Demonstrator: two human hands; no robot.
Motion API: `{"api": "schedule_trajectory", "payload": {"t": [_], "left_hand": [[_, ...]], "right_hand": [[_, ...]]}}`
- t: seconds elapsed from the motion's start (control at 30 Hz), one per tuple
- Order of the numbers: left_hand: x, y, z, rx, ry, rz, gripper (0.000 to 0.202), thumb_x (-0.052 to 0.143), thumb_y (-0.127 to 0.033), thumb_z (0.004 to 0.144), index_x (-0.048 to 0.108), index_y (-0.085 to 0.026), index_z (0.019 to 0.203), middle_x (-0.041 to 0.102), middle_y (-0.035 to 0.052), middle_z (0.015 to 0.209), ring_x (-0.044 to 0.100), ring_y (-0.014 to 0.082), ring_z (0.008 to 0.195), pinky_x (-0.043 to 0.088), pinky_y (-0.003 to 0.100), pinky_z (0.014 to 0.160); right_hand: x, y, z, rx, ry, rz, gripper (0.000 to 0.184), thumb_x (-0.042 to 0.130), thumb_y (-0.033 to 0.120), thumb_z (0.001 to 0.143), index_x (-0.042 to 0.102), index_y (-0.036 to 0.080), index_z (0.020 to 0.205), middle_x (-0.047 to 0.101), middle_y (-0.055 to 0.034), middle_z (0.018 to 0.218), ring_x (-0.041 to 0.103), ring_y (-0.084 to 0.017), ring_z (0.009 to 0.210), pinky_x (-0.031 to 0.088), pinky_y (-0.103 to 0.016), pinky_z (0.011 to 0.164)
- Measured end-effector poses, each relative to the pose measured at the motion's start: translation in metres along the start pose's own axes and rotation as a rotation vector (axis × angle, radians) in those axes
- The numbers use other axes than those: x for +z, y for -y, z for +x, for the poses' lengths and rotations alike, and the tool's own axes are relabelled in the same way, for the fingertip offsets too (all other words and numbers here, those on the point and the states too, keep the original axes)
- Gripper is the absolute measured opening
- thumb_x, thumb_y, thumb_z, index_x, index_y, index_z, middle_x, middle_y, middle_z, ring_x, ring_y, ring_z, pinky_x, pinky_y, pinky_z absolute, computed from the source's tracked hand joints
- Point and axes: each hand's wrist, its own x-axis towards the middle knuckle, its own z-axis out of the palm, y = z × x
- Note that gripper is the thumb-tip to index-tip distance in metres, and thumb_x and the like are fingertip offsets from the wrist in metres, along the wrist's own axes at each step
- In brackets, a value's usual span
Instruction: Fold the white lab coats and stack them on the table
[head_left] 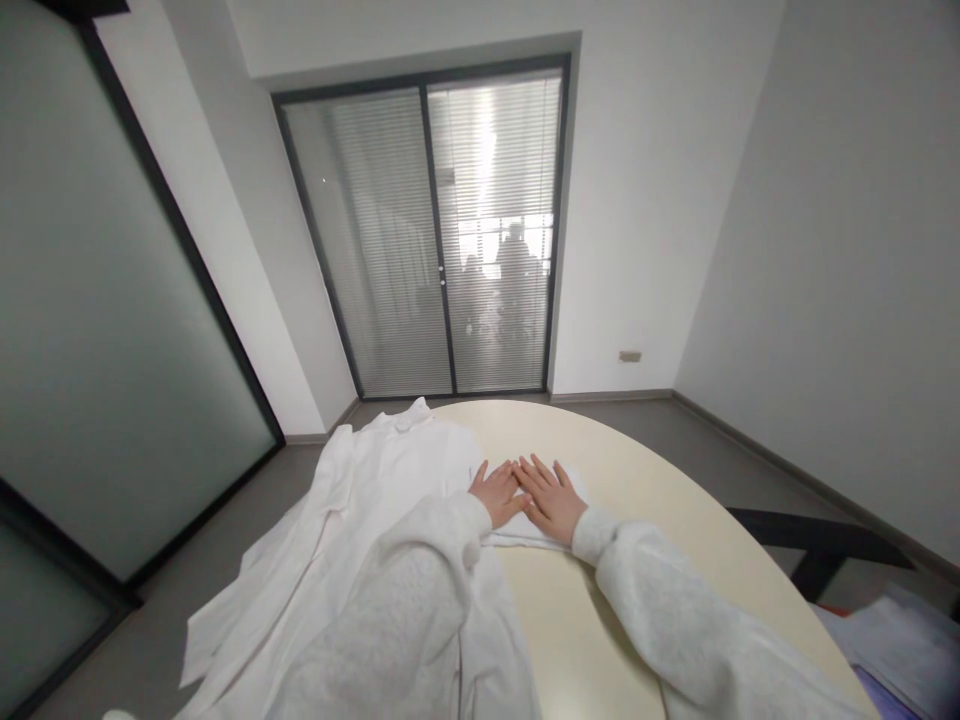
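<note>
A white long-sleeved garment with a collar (397,465) is spread over the left part of the round table, its sleeve hanging past the edge. Beside it, on the right, lies a folded white cloth (517,532), partly covered by my hands. My left hand (496,494) rests flat on this cloth with its fingers stretched out. Right against it, my right hand (553,500) also lies palm down, fingers spread, and the fingertips of both hands meet or overlap. Neither hand grips anything.
The cream round table (637,480) has a curved far edge. A black chair part (821,540) stands at the right, with white and purple items (900,640) below it. A glass door with blinds (495,240) is ahead, and a frosted glass panel (112,300) stands left.
</note>
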Motion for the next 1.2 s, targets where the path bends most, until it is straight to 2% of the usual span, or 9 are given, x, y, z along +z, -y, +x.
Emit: {"api": "schedule_trajectory", "payload": {"t": [0.2, 0.37, 0.5, 0.6, 0.7, 0.8, 0.9, 1.1, 1.2], "left_hand": [[-0.013, 0.011, 0.001, -0.007, -0.036, -0.035, 0.057, 0.041, -0.049, 0.082, 0.035, -0.027, 0.134, 0.032, 0.0064, 0.142, 0.02, 0.0217, 0.133, -0.008, 0.046, 0.106], [-0.017, 0.048, 0.005, -0.291, -0.205, -0.08, 0.043, 0.046, -0.037, 0.081, 0.05, -0.024, 0.122, 0.04, 0.0107, 0.136, 0.023, 0.0247, 0.132, -0.011, 0.048, 0.105], [-0.013, 0.062, 0.007, -0.363, -0.242, -0.097, 0.043, 0.045, -0.035, 0.081, 0.049, -0.023, 0.123, 0.036, 0.0119, 0.139, 0.025, 0.0252, 0.131, -0.003, 0.049, 0.106], [-0.013, 0.059, 0.007, -0.373, -0.189, 0.005, 0.046, 0.043, -0.034, 0.082, 0.044, -0.025, 0.127, 0.031, 0.0082, 0.142, 0.024, 0.0215, 0.131, 0.003, 0.05, 0.106], [-0.016, 0.052, 0.005, -0.413, -0.112, 0.119, 0.048, 0.04, -0.035, 0.082, 0.039, -0.028, 0.129, 0.028, 0.0035, 0.144, 0.024, 0.018, 0.131, 0.009, 0.048, 0.107], [-0.018, 0.048, 0.004, -0.426, -0.06, 0.195, 0.047, 0.037, -0.036, 0.083, 0.038, -0.029, 0.13, 0.028, 0.0013, 0.144, 0.024, 0.0162, 0.131, 0.012, 0.046, 0.107], [-0.018, 0.047, 0.004, -0.424, -0.037, 0.227, 0.045, 0.036, -0.036, 0.083, 0.04, -0.029, 0.128, 0.029, 0.0017, 0.143, 0.024, 0.0163, 0.131, 0.013, 0.047, 0.107], [-0.017, 0.048, 0.005, -0.424, -0.033, 0.227, 0.043, 0.036, -0.037, 0.083, 0.043, -0.029, 0.126, 0.03, 0.0015, 0.143, 0.025, 0.0168, 0.131, 0.013, 0.048, 0.107], [-0.017, 0.049, 0.005, -0.427, -0.026, 0.223, 0.043, 0.036, -0.037, 0.083, 0.043, -0.03, 0.125, 0.03, 0.0007, 0.143, 0.024, 0.0164, 0.131, 0.012, 0.047, 0.107]], "right_hand": [[-0.005, -0.005, -0.003, -0.05, 0.131, 0.098, 0.071, 0.035, 0.054, 0.083, 0.006, 0.029, 0.142, 0.007, -0.0047, 0.148, 0.006, -0.031, 0.134, 0.005, -0.061, 0.101], [-0.015, -0.008, -0.001, -0.064, 0.239, 0.175, 0.068, 0.039, 0.063, 0.078, 0.018, 0.039, 0.138, 0.01, 0.0006, 0.148, 0.002, -0.035, 0.134, 0.0, -0.065, 0.098], [-0.014, -0.019, 0.001, 0.028, 0.245, 0.173, 0.068, 0.043, 0.065, 0.075, 0.025, 0.041, 0.136, 0.016, 0.0012, 0.147, 0.006, -0.034, 0.134, -0.001, -0.065, 0.098], [-0.01, -0.039, 0.001, 0.232, 0.213, 0.075, 0.067, 0.038, 0.067, 0.075, 0.026, 0.041, 0.135, 0.018, 0.002, 0.147, 0.007, -0.034, 0.133, 0.0, -0.065, 0.098], [-0.008, -0.066, -0.004, 0.576, 0.146, -0.058, 0.067, 0.031, 0.069, 0.076, 0.027, 0.039, 0.136, 0.017, 0.0008, 0.147, 0.007, -0.036, 0.133, 0.0, -0.067, 0.096], [-0.008, -0.088, -0.011, 0.949, 0.034, -0.145, 0.071, 0.025, 0.069, 0.076, 0.025, 0.033, 0.138, 0.014, -0.0047, 0.148, 0.003, -0.039, 0.132, -0.005, -0.07, 0.092], [-0.009, -0.1, -0.017, 1.171, -0.08, -0.193, 0.076, 0.021, 0.068, 0.077, 0.022, 0.025, 0.14, 0.011, -0.0129, 0.147, -0.004, -0.043, 0.13, -0.009, -0.073, 0.088], [-0.012, -0.106, -0.019, 1.175, -0.06, -0.211, 0.071, 0.017, 0.064, 0.08, 0.021, 0.026, 0.14, 0.006, -0.0132, 0.147, -0.014, -0.042, 0.128, -0.005, -0.077, 0.081], [-0.016, -0.114, -0.023, 0.981, 0.05, -0.22, 0.065, 0.02, 0.065, 0.08, 0.029, 0.034, 0.136, 0.011, -0.0066, 0.148, -0.011, -0.041, 0.13, -0.001, -0.076, 0.085]]}}
